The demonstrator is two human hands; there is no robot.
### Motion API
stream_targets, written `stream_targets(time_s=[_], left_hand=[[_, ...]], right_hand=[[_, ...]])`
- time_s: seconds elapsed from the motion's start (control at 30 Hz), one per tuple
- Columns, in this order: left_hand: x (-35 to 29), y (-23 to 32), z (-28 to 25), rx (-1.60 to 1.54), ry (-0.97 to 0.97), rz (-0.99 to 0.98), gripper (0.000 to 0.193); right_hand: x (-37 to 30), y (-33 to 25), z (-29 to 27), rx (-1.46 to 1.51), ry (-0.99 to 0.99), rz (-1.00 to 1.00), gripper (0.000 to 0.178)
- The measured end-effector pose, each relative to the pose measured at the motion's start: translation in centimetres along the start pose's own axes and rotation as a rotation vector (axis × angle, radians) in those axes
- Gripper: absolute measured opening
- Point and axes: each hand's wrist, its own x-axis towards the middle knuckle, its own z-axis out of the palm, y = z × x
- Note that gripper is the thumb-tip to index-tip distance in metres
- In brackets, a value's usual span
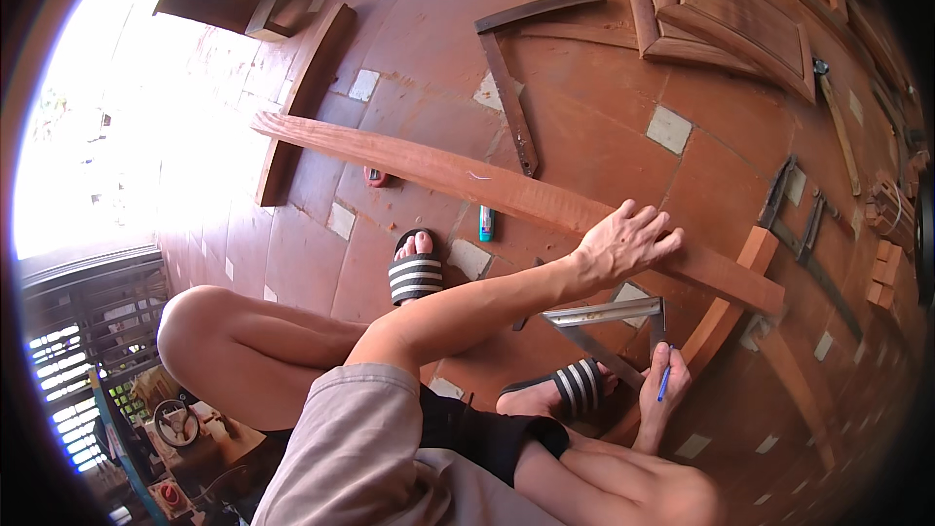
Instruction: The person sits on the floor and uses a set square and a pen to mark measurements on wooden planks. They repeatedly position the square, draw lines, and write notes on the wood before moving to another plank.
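One plank (506, 190): long reddish board, laid slantwise across the tiled floor (584, 127), its far end toward the bright doorway, its near end resting on a curved wooden piece (726, 317).
Left hand (623, 244): fingers spread, pressed flat on the plank's top face near its right end; nothing is clasped.
Right hand (664, 385): closed around a blue pen (663, 388), held just beside a metal square (609, 326) that lies below the plank.
Feet: two striped sandals (416, 278), one under the plank's middle, one by the square.
Handling, stiffness: judged rigid; no sag is seen along the span.
Handling, weight: judged moderate for one person, awkward because of the length.
Handling, surface: appears planed and dry, so slipping is thought unlikely; edges may be sharp.
Grip points: best taken by both long edges near the middle, or one hand at each end.
Nearby: a blue tube (486, 223) on the floor, dark wooden bars (511, 117), panelled frames (730, 19) stacked at the far right.
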Motion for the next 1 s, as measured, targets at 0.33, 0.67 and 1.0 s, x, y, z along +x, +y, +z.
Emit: stream_targets(time_s=[0.33,0.67,1.0], left_hand=[[-1.7,1.1,0.8,0.106,0.125,0.032,0.046],[-7.6,-20.8,-15.9,-0.008,-0.090,0.049,0.078],[-19.6,-27.9,-9.4,-0.254,-0.482,-0.239,0.068]], right_hand=[[1.5,-0.6,0.6,-0.132,-0.141,-0.105,0.044],[0.2,-2.7,0.1,-0.196,-0.044,-0.083,0.037],[-2.0,-8.2,1.8,-0.294,-0.127,-0.129,0.032]])
